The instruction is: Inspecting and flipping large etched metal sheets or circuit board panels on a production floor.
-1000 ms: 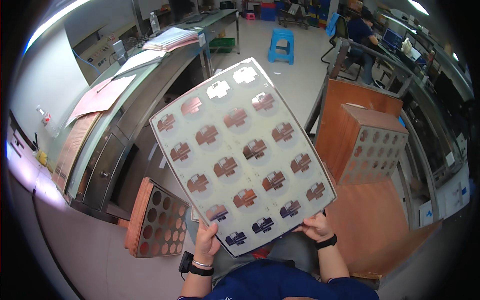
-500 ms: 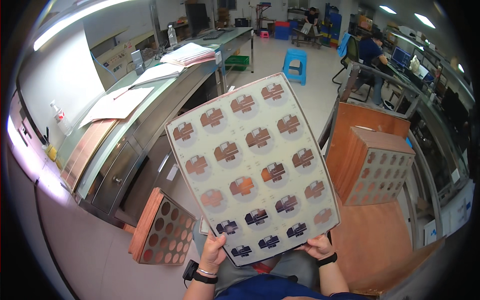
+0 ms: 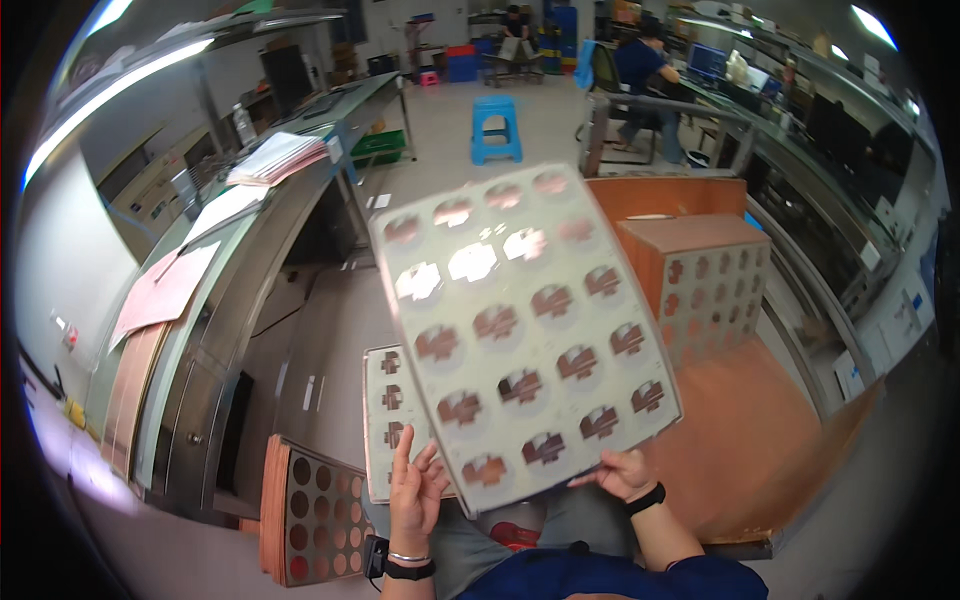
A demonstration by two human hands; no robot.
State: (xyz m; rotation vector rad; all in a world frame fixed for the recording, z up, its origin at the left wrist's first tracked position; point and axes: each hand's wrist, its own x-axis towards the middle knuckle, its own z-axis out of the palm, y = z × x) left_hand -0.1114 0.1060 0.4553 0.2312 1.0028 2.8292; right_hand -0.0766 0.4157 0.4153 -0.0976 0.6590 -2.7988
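A pale panel [image 3: 505, 360] with rows of coppery cross-like patterns stands tilted up in front of me, with bright glare on its upper rows. My right hand [image 3: 625, 475] grips its lower right edge, thumb on the face. Just left of its lower left corner, my left hand [image 3: 415, 490] is raised with fingers apart, holding nothing. Behind that hand a second patterned panel [image 3: 376, 375] shows in part; the first panel covers the rest. Low on the left stands a stack of panels [image 3: 325, 540] with round coppery spots. More panels form a stack [image 3: 710, 290] on the right.
An orange-brown wooden board [image 3: 740, 430] lies under the right stack, inside a metal-framed cart [image 3: 670, 108]. Along the left runs a glass-topped bench [image 3: 200, 280] with papers [image 3: 180, 285]. A blue stool [image 3: 496, 130] stands ahead. Two people are farther back.
My left hand has let go of the panel and its fingers have spread. The view has turned right. The second panel now shows more at the left, and glare has appeared on the held panel.
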